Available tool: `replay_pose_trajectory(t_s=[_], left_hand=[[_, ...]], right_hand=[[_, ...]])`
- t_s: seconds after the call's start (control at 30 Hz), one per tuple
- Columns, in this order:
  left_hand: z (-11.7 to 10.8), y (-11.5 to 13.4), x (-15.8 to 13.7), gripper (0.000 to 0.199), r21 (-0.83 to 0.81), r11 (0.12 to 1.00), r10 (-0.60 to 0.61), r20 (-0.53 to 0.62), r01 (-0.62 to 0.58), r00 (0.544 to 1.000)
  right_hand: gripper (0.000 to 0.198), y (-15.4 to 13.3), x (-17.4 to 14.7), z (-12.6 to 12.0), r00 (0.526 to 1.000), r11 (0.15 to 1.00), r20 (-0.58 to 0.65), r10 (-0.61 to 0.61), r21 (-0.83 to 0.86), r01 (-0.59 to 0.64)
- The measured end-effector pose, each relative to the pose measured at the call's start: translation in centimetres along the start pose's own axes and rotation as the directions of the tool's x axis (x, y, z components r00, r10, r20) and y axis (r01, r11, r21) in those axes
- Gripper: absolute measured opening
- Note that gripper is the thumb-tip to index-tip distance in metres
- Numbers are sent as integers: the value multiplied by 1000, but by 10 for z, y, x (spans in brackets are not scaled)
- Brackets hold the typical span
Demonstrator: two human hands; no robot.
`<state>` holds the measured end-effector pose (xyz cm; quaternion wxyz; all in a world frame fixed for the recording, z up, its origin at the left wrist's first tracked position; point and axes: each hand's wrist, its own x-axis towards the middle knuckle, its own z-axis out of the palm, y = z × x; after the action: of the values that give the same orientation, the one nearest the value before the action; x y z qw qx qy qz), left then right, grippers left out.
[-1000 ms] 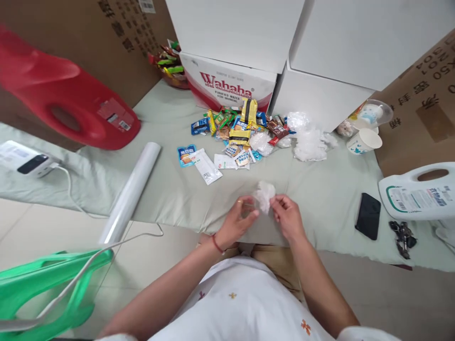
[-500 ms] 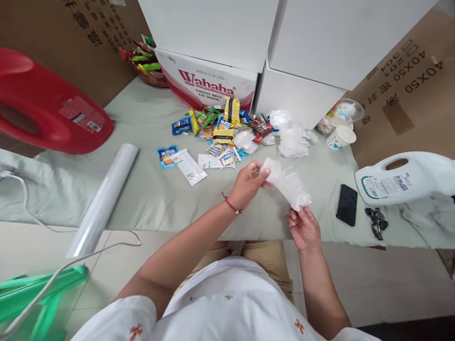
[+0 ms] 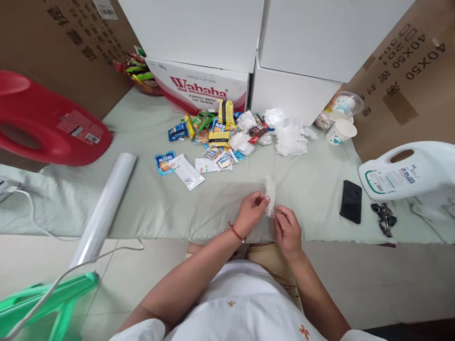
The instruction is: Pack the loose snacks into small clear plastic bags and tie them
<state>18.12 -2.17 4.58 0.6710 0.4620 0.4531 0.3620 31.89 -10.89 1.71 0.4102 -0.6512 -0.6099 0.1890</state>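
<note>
L hand (image 3: 250, 214) & R hand (image 3: 288, 233), pinch grip on narrow, crinkly see-thru plastic (image 3: 270, 188)

Single head-worn view, facing forward, angled down

A wrinkled pale green cloth (image 3: 159, 213) covers the long table, and on its left I see a big red plastic jug (image 3: 53, 123) and a glossy white roll (image 3: 106, 203) jutting past the near edge. Small multicoloured snack packets (image 3: 219, 137) lie heaped mid-table beside crumpled clear plastic (image 3: 291, 139); rightward rest a black rectangular phone (image 3: 351, 201), dark keys (image 3: 384, 219) and a white plastic jug (image 3: 408, 168).
</note>
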Motion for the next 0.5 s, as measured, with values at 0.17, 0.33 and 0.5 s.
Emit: replay_pose_trajectory(t_s=[0.17,0.33,0.5], left_hand=[[-6,-7,2,35,138,973,183,10,-182,983],[-5,-12,-7,49,103,968,212,152,-229,965],[-18,-14,-7,50,162,965,205,12,-205,979]], right_hand=[[42,-8,4,-3,959,874,100,267,394,-284],[38,-21,16,6,925,767,180,334,518,-378],[31,-21,22,20,841,575,141,522,671,-469]])
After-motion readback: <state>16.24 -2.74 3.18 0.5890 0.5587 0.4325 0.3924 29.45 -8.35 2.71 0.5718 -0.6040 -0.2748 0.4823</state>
